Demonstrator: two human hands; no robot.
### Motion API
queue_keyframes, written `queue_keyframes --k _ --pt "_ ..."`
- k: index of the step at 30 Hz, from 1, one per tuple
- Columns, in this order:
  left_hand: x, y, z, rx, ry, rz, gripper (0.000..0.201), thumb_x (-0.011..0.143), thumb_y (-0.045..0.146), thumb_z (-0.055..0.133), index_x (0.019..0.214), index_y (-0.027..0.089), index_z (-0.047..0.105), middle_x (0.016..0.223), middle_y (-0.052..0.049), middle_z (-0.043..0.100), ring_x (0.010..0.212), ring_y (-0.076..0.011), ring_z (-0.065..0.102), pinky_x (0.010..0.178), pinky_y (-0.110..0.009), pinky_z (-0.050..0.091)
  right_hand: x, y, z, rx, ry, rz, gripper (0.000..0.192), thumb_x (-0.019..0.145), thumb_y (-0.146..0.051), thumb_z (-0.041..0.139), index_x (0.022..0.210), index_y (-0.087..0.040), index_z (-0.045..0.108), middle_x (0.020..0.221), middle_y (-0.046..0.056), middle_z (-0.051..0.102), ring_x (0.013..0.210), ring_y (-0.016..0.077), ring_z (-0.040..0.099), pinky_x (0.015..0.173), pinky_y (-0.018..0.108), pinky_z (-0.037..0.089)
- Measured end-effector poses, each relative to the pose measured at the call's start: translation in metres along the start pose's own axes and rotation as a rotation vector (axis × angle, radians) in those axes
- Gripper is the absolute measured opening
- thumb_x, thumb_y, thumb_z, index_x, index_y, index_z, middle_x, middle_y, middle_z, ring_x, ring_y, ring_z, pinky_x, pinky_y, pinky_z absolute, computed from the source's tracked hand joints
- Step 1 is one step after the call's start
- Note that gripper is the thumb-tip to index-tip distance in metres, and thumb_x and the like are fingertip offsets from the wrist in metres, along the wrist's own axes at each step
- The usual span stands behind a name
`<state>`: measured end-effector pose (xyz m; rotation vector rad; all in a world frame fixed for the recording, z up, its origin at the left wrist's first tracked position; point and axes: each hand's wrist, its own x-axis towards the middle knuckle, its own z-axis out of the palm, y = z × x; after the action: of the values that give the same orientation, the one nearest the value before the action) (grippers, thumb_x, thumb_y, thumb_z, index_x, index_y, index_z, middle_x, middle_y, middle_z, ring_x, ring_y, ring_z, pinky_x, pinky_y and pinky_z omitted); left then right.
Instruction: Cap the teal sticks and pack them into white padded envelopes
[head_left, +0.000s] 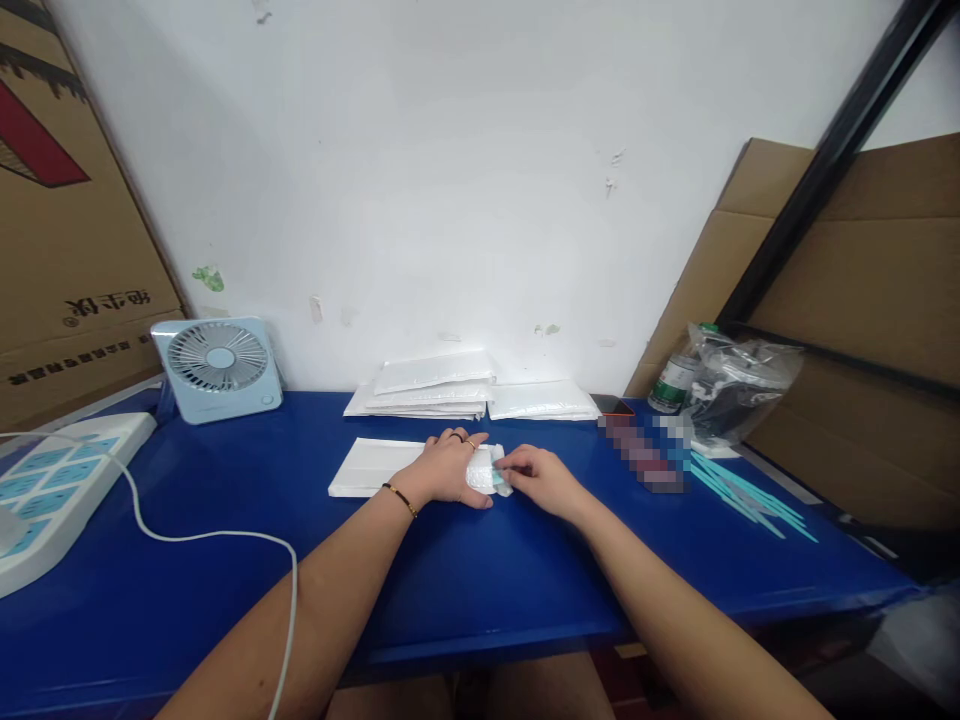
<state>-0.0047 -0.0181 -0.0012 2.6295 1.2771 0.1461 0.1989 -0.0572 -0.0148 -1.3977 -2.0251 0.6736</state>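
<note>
Bubble-wrapped packet (487, 472) pinned on the blue counter (465, 580) just right of a flat white envelope (375, 466) — left hand (446, 470) pressing it flat, right hand (541, 478) pinching its teal-marked end — apparently mid-wrap, calling next for a steady sealing fold.

My arms are bare, no sleeves in sight. My left hand (448, 468) wears a thin dark bracelet with gold beads at the wrist and rings on two fingers. My right hand (541, 480) wears nothing.
</note>
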Motion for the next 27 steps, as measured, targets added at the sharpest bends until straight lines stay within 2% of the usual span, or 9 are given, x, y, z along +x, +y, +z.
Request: queue_keyframes --k 2,6,11,15,17,19,21,24,27 --pt "0.0 0.0 0.001 -0.002 0.007 0.007 0.107 0.05 0.066 0.066 0.141 0.026 0.024 0.127 -0.013 0.043 0.121 -0.0345 0.036 0.094 -0.045 0.032 0.0 -0.005 0.003 0.003 -0.006 -0.094 0.023 0.079 -0.02 0.051 0.089 -0.022 0.072 0.096 0.003 0.068 0.083 0.0169 0.062 0.077 0.029 0.047" --pt "0.0 -0.001 0.001 -0.002 0.003 0.027 0.11 0.048 0.069 0.066 0.141 0.026 0.024 0.126 -0.013 0.043 0.121 -0.0344 0.035 0.094 -0.045 0.032 -0.001 -0.004 0.004 -0.127 0.151 -0.015 0.029 0.077 -0.019 0.051 0.099 -0.023 0.069 0.09 0.004 0.068 0.075 0.017 0.06 0.073 0.031 0.046" --pt "0.0 -0.001 0.001 0.002 0.004 0.011 0.11 0.048 0.068 0.066 0.141 0.026 0.023 0.127 -0.013 0.043 0.121 -0.0347 0.035 0.094 -0.045 0.032 -0.002 -0.005 0.004 -0.077 0.05 -0.04 0.03 0.072 -0.019 0.059 0.1 -0.023 0.069 0.081 0.001 0.068 0.068 0.015 0.059 0.067 0.027 0.046" --pt "0.0 -0.001 0.002 -0.004 0.008 0.025 0.112 0.047 0.068 0.066 0.141 0.025 0.022 0.126 -0.014 0.043 0.12 -0.0342 0.035 0.094 -0.045 0.033 0.001 -0.006 0.008 -0.016 0.149 0.025 0.032 0.074 -0.017 0.053 0.104 -0.02 0.065 0.09 0.003 0.07 0.071 0.0151 0.061 0.067 0.027 0.047" --pt "0.0 -0.002 0.002 -0.003 0.01 0.028 0.113 0.047 0.068 0.066 0.142 0.024 0.022 0.126 -0.014 0.043 0.12 -0.0338 0.036 0.094 -0.045 0.033 0.002 -0.005 0.01 0.064 0.091 0.022 0.037 0.074 -0.018 0.055 0.111 -0.019 0.061 0.094 0.005 0.07 0.075 0.016 0.063 0.07 0.028 0.048" --pt "0.0 -0.002 0.002 -0.003 0.013 0.022 0.111 0.049 0.066 0.066 0.141 0.025 0.023 0.126 -0.014 0.043 0.12 -0.0336 0.036 0.094 -0.046 0.033 0.002 -0.003 0.01 0.164 -0.013 -0.018 0.042 0.075 -0.018 0.056 0.117 -0.018 0.057 0.094 0.005 0.07 0.078 0.0165 0.064 0.072 0.029 0.05" --pt "-0.001 -0.002 0.0 -0.009 0.002 0.022 0.111 0.049 0.066 0.067 0.142 0.025 0.022 0.127 -0.014 0.043 0.12 -0.0338 0.036 0.094 -0.046 0.032 0.002 0.0 0.006 0.152 0.011 -0.066 0.042 0.076 -0.014 0.051 0.118 -0.019 0.056 0.099 0.006 0.068 0.085 0.0171 0.064 0.077 0.031 0.05" --pt "-0.004 0.002 -0.004 -0.045 -0.032 0.076 0.113 0.048 0.065 0.068 0.143 0.026 0.019 0.131 -0.014 0.041 0.124 -0.0349 0.033 0.097 -0.048 0.029 0.0 0.005 -0.007 -0.076 0.109 -0.212 0.048 0.068 -0.002 0.048 0.11 -0.022 0.06 0.114 0.006 0.061 0.105 0.0197 0.055 0.09 0.038 0.044" --pt "-0.006 0.012 -0.01 -0.122 -0.093 0.209 0.115 0.047 0.06 0.072 0.143 0.029 0.017 0.132 -0.011 0.044 0.123 -0.0341 0.036 0.1 -0.046 0.027 -0.009 0.004 -0.021 -0.24 -0.008 -0.378 0.042 0.065 0.001 0.051 0.097 -0.022 0.064 0.112 0.007 0.059 0.109 0.0207 0.051 0.092 0.038 0.042"
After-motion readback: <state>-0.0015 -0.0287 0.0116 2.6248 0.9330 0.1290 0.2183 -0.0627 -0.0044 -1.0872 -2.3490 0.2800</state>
